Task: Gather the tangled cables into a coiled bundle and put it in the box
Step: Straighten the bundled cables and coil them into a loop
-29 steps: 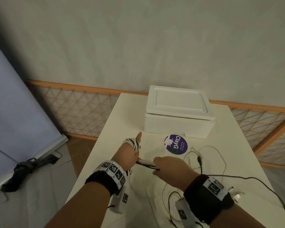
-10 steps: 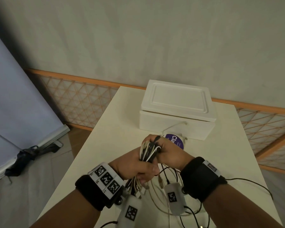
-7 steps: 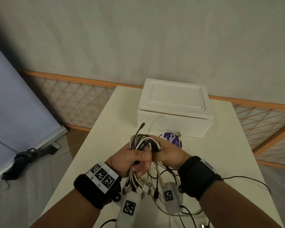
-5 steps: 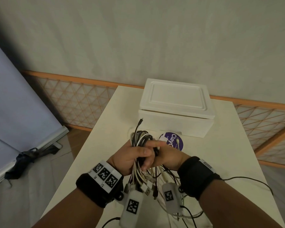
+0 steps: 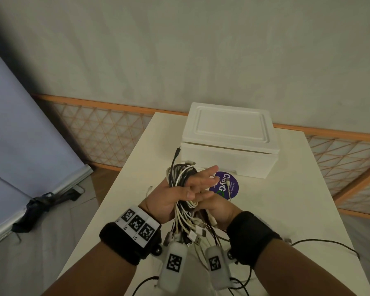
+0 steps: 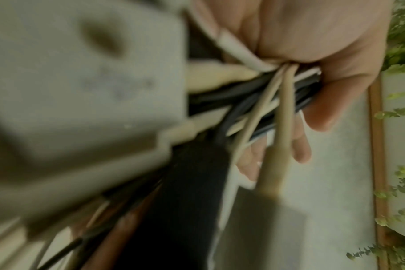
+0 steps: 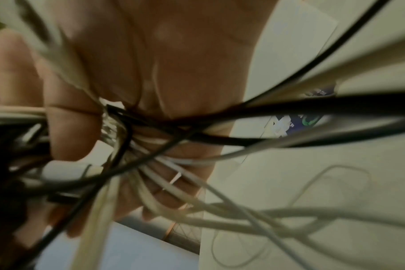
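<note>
A bundle of white and black cables (image 5: 179, 176) is held upright above the white table (image 5: 276, 210), just in front of the white foam box (image 5: 229, 129), whose lid is on. My left hand (image 5: 167, 199) has the coil looped round it, thumb laid across the strands, fingers stretched toward the box. In the left wrist view the cables (image 6: 243, 95) run between thumb and palm (image 6: 312, 45). My right hand (image 5: 216, 208) grips the bundle lower down; its thumb wraps the strands (image 7: 197, 127). Several plug ends (image 5: 192, 231) dangle between my wrists.
A round purple sticker (image 5: 224, 184) lies on the table before the box. A loose black cable (image 5: 329, 242) trails to the table's right edge, and thin white cable (image 7: 324, 182) lies on the table. The table's left edge drops to the floor; a lattice screen stands behind.
Earlier most cables lay spread on the table; now they are gathered in both hands. In the last half second my left fingers have straightened and spread toward the box.
</note>
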The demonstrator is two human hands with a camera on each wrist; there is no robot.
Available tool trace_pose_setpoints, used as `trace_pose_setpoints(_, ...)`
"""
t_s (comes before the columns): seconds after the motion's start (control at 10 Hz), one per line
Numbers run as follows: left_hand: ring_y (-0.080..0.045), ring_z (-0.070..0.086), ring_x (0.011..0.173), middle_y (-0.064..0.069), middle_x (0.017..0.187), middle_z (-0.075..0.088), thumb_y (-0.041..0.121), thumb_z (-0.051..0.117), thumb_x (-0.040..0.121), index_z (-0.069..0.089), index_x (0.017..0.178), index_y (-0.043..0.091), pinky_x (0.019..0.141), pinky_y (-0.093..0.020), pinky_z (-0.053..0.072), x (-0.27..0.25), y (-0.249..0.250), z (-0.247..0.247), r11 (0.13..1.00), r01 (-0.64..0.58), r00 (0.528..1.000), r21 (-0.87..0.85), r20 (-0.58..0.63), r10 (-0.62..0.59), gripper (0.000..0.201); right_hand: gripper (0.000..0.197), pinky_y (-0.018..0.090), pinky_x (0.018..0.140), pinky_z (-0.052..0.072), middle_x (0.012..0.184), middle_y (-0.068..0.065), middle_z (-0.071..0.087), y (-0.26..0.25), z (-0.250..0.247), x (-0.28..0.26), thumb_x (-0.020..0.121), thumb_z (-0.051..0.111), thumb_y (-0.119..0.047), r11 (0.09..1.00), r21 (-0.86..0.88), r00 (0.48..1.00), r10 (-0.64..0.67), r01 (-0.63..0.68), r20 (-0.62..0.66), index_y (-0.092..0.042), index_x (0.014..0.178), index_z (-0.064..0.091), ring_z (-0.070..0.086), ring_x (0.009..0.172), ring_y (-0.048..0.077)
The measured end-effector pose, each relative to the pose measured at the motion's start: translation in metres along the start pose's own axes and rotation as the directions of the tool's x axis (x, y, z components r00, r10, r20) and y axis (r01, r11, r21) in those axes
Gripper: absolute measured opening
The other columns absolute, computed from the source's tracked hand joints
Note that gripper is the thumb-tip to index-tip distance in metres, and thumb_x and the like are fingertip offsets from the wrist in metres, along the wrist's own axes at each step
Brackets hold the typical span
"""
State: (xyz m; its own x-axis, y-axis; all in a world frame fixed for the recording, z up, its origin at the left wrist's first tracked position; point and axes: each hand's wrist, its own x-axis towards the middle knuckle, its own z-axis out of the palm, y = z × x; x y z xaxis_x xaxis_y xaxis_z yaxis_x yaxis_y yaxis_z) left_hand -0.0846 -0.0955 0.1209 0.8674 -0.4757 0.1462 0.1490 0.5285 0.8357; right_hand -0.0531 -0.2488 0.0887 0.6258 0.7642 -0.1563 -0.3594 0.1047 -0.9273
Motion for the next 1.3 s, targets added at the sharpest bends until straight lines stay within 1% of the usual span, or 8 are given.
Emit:
trace_pose_setpoints(0.3, -0.025, 0.051, 0.128, 0.000, 0.141, 0.052, 0.005, 0.055, 0.073, 0.061, 0.123, 0.003, 0.098, -0.035, 0.048, 0.001, -0.001, 0.003, 1.000, 0.018, 1.000, -0.021, 0.011, -0.017, 0.050, 0.033, 0.025, 0.085, 0.048, 0.119, 0.024, 0.059, 0.000, 0.004, 0.002, 0.085, 0.052, -0.003, 0.977, -0.187, 0.987, 0.076, -0.102, -0.143, -0.001, 0.118, 0.056, 0.060, 0.092, 0.010)
trace_pose_setpoints(0.5, -0.015, 0.071, 0.075, -0.006, 0.120, 0.067, 0.028, 0.072, 0.065, 0.069, 0.116, 0.019, 0.063, -0.023, 0.055, -0.007, 0.008, 0.003, 0.998, 0.060, 0.998, 0.028, -0.029, -0.059, 0.052, 0.020, 0.039, 0.076, 0.050, 0.084, 0.022, 0.063, -0.014, -0.002, 0.005, 0.092, 0.047, -0.001, 0.878, -0.474, 0.979, -0.029, -0.071, -0.200, -0.011, 0.094, 0.064, 0.058, 0.079, 0.023)
trace_pose_setpoints(0.6, -0.013, 0.068, 0.063, -0.005, 0.116, 0.069, 0.035, 0.074, 0.063, 0.069, 0.116, 0.021, 0.056, -0.021, 0.052, -0.007, 0.004, 0.005, 0.997, 0.050, 0.996, 0.060, -0.075, -0.045, 0.055, 0.024, 0.018, 0.075, 0.047, 0.078, 0.003, 0.063, -0.012, 0.001, 0.010, 0.093, 0.044, 0.004, 0.837, -0.545, 0.956, -0.115, -0.054, -0.271, 0.002, 0.103, 0.066, 0.059, 0.073, 0.003)
trace_pose_setpoints(0.7, -0.016, 0.071, 0.076, -0.004, 0.120, 0.068, 0.034, 0.077, 0.060, 0.069, 0.117, 0.019, 0.062, -0.022, 0.054, -0.004, 0.001, 0.009, 0.998, 0.052, 0.995, 0.044, -0.083, -0.049, 0.060, 0.022, 0.023, 0.085, 0.043, 0.091, -0.004, 0.065, -0.011, 0.009, 0.011, 0.091, 0.048, -0.008, 0.832, -0.553, 0.952, -0.147, -0.027, -0.268, -0.002, 0.095, 0.069, 0.056, 0.081, 0.002)
trace_pose_setpoints(0.8, -0.023, 0.064, 0.110, -0.004, 0.130, 0.062, 0.018, 0.072, 0.060, 0.062, 0.123, 0.006, 0.082, -0.029, 0.054, -0.002, 0.000, 0.005, 0.999, 0.047, 0.992, -0.021, -0.112, -0.049, 0.065, 0.034, 0.000, 0.076, 0.035, 0.129, 0.031, 0.050, 0.000, 0.008, 0.012, 0.094, 0.044, 0.003, 0.773, -0.626, 0.955, -0.099, -0.104, -0.281, 0.009, 0.127, 0.051, 0.058, 0.109, 0.022)
trace_pose_setpoints(0.9, -0.026, 0.053, 0.126, -0.004, 0.136, 0.057, 0.010, 0.057, 0.064, 0.057, 0.126, -0.001, 0.093, -0.031, 0.050, -0.005, 0.001, 0.000, 1.000, 0.023, 0.989, -0.019, -0.143, -0.025, 0.062, 0.037, -0.001, 0.075, 0.035, 0.125, 0.017, 0.057, 0.003, 0.004, 0.013, 0.092, 0.052, -0.001, 0.722, -0.686, 0.975, -0.073, -0.094, -0.210, 0.000, 0.129, 0.052, 0.054, 0.116, 0.028)
trace_pose_setpoints(1.0, -0.024, 0.046, 0.132, 0.000, 0.141, 0.051, 0.016, 0.069, 0.066, 0.062, 0.124, 0.007, 0.098, -0.033, 0.047, -0.009, 0.004, -0.003, 1.000, 0.008, 0.998, 0.003, -0.068, -0.008, 0.059, 0.027, 0.030, 0.074, 0.052, 0.094, 0.001, 0.064, 0.006, -0.005, 0.013, 0.082, 0.064, -0.017, 0.629, -0.774, 0.990, -0.052, -0.071, -0.134, -0.015, 0.109, 0.059, 0.061, 0.083, 0.014)
trace_pose_setpoints(1.3, -0.026, 0.068, 0.100, -0.005, 0.139, 0.054, 0.030, 0.081, 0.059, 0.056, 0.127, 0.006, 0.073, -0.030, 0.056, -0.016, 0.008, -0.017, 0.998, 0.046, 0.991, 0.037, -0.126, -0.041, 0.076, 0.053, 0.028, 0.088, 0.049, 0.116, -0.008, 0.059, 0.021, -0.058, -0.015, 0.078, 0.071, -0.045, 0.328, -0.888, 0.909, -0.155, -0.321, -0.386, -0.032, 0.124, 0.048, 0.058, 0.100, 0.011)
